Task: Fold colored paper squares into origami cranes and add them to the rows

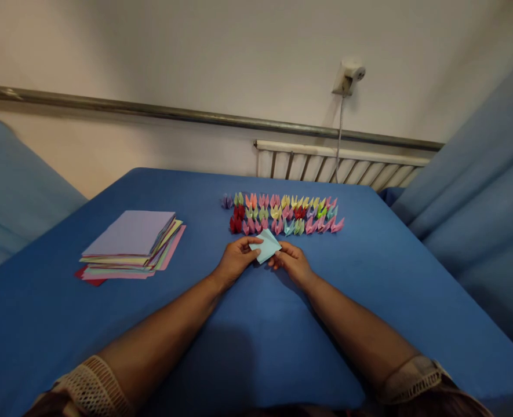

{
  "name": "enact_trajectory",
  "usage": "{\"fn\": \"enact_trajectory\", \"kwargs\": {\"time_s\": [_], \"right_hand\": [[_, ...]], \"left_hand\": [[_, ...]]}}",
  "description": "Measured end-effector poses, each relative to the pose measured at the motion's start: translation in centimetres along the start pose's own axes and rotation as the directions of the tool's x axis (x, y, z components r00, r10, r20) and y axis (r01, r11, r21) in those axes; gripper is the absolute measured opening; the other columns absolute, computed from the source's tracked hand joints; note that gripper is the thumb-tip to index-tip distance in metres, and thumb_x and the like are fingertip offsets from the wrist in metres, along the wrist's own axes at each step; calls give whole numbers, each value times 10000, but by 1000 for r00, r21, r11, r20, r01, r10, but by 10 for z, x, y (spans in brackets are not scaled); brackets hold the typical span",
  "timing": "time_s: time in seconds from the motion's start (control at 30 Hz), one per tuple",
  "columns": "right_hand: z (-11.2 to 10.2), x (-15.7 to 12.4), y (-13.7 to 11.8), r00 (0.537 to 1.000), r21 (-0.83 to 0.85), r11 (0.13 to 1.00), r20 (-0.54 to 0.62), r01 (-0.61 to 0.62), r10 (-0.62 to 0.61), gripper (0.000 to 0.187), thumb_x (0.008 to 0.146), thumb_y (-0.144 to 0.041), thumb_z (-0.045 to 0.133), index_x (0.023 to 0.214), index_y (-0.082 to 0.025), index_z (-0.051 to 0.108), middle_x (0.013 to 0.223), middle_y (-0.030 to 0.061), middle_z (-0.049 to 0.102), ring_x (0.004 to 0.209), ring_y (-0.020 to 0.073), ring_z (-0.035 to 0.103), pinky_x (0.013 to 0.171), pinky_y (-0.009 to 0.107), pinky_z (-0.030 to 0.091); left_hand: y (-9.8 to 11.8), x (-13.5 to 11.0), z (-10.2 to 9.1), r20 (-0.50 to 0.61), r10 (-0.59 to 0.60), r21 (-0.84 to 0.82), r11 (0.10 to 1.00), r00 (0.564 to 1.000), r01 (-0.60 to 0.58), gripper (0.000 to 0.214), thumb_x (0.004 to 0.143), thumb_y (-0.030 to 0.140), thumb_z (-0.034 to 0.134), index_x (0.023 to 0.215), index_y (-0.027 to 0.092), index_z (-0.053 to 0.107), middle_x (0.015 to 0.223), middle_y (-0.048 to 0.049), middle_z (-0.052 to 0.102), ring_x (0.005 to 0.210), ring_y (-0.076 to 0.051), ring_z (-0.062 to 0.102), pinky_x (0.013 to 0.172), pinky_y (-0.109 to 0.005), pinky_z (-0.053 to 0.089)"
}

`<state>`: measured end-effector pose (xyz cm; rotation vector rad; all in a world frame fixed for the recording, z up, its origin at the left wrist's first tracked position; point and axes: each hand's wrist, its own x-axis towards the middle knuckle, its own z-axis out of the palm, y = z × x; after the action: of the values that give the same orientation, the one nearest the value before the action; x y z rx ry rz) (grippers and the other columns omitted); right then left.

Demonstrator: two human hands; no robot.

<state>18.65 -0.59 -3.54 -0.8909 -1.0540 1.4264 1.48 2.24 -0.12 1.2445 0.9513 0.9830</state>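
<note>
A light blue folded paper square (265, 246), turned so a corner points up, is held between both hands above the table. My left hand (237, 258) pinches its left corner between thumb and fingers. At the opposite corner my right hand (294, 262) grips the paper, thumb in front and some fingers tucked beneath. Just beyond the hands stand several folded paper cranes (287, 213) in three rows, in pink, red, yellow, green, orange, purple and blue.
A stack of coloured paper sheets (128, 234), purple on top, lies to the left on the blue-covered table (186, 197). Behind the table are a radiator (326, 152), a metal rail (173, 114) and a wall socket (345, 78) with a cord. Blue curtains (482, 156) hang at both sides.
</note>
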Motion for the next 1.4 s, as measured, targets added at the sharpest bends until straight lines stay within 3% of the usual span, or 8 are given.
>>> {"fn": "enact_trajectory", "kwargs": {"time_s": [0.13, 0.37, 0.7, 0.97, 1.1, 1.23, 1.4], "right_hand": [[2, -1, -1, 999, -73, 997, 33, 36, -34, 291, 705, -324, 739, 943, -187, 640, 665, -2, 652, 586, 135, 616, 517, 242, 457], [7, -1, -2, 999, -104, 994, -23, 27, -29, 348, 653, -340, 775, 927, -200, 614, 689, -18, 658, 578, 125, 615, 502, 234, 464], [7, 0, -6, 997, -128, 992, -75, 8, -18, 284, 641, -278, 701, 895, -185, 612, 651, -20, 655, 570, 138, 606, 519, 243, 462], [11, -3, -5, 987, -261, 965, -146, 26, -66, 232, 694, -349, 701, 852, -190, 642, 612, -49, 593, 506, 104, 510, 499, 232, 442], [12, 0, -2, 971, -319, 947, -218, 20, -94, 266, 684, -408, 721, 793, -185, 626, 622, -40, 574, 533, 108, 485, 491, 230, 428], [11, 4, 2, 952, -347, 937, -276, 31, -134, 238, 661, -382, 705, 710, -201, 558, 596, -55, 542, 544, 111, 466, 488, 221, 399], [13, 2, 3, 957, -341, 939, -258, 34, -128, 236, 696, -393, 664, 681, -212, 514, 578, -54, 519, 487, 107, 434, 455, 233, 375]], "left_hand": [[0, 0, 0, -2, 1, 13, 1000, 1000, -1, 347, 652, 256, 744, 964, 131, 657, 729, -4, 643, 603, -111, 578, 584, -239, 459], [-2, 1, -1, -8, 9, 26, 1000, 1000, -8, 362, 646, 252, 747, 974, 129, 661, 786, -25, 668, 653, -129, 613, 612, -252, 484], [-3, 0, 1, 16, 16, 12, 1000, 1000, -17, 344, 649, 236, 751, 963, 134, 656, 850, -34, 691, 713, -141, 639, 686, -274, 503], [-1, -3, 2, 84, 12, 41, 999, 996, -15, 391, 656, 286, 774, 1005, 153, 659, 874, -33, 696, 745, -151, 649, 733, -292, 509], [3, -6, 2, 185, -4, 68, 998, 983, -9, 528, 631, 310, 806, 1095, 157, 607, 929, -48, 689, 810, -171, 655, 786, -320, 515], [3, -9, 4, 231, 44, 145, 986, 972, -79, 668, 613, 280, 817, 1206, 172, 528, 1038, -74, 666, 881, -190, 653, 819, -336, 518], [0, -10, 8, 149, 151, 300, 935, 977, -190, 432, 687, 261, 726, 1075, 164, 563, 1161, -112, 618, 857, -176, 644, 738, -303, 529]]}}
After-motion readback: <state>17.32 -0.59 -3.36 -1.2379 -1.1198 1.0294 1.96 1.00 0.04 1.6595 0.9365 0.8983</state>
